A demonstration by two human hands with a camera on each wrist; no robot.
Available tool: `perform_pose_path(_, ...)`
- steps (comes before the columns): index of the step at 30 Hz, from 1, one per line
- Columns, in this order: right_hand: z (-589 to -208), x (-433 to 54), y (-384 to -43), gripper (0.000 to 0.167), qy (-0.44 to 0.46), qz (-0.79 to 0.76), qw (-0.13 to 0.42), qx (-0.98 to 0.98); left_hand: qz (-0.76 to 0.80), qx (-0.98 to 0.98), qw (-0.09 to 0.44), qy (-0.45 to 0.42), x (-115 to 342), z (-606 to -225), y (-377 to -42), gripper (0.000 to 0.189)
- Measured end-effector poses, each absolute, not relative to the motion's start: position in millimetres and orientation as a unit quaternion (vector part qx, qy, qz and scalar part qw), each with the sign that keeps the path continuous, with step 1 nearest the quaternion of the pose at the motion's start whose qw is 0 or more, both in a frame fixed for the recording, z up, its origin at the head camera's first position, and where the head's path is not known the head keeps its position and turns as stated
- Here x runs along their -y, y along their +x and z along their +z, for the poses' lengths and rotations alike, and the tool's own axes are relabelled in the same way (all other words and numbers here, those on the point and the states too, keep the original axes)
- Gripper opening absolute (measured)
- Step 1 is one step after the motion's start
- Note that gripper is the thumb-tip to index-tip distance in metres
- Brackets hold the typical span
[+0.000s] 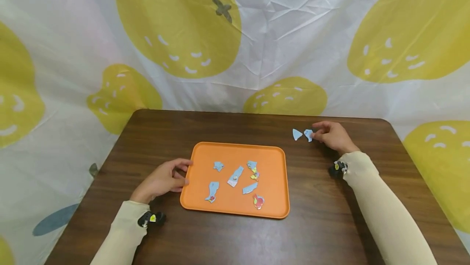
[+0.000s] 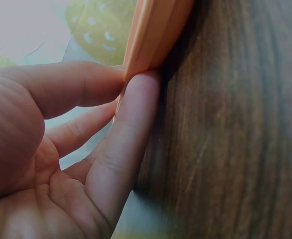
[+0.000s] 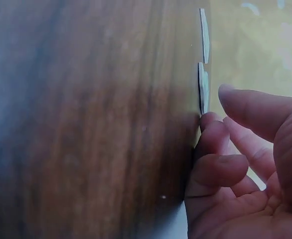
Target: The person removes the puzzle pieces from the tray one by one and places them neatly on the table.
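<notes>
My left hand grips the left rim of an orange tray; in the left wrist view thumb and fingers pinch its edge. Several flat, irregular, puzzle-like pieces lie apart on the tray, among them a long light-blue piece and a red-patterned piece. At the far right of the table, my right hand touches a small light-blue piece with its fingertips. The right wrist view has the thumb raised off that piece. Left of it lies a triangular light-blue piece.
The brown wooden table extends around the tray. Behind it hangs a whitish cloth with large yellow fruit prints, close to the table's back edge. Black wrist cameras sit on both cream sleeves.
</notes>
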State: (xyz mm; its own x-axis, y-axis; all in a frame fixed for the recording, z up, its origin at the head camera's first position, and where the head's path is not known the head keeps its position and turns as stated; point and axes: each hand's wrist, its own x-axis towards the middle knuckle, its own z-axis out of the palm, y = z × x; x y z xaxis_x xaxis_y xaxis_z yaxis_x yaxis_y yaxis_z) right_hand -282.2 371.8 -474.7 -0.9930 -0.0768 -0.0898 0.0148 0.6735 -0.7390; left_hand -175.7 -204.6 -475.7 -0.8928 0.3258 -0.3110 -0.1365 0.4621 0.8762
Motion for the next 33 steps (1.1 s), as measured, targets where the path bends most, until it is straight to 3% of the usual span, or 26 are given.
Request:
perform_pose_path(15,-470,-361,-264,0.043,-0.041,-0.412,0.045,-0.909,0.515,-0.824,0.227,0.065,204,-474,-172,0.060)
perform_pose_path(33,-450,-302,-240,0.040,-0.115,-0.424,0.035,-0.898,0.512,-0.828,0.220,0.064,205,-476,-176,0.060)
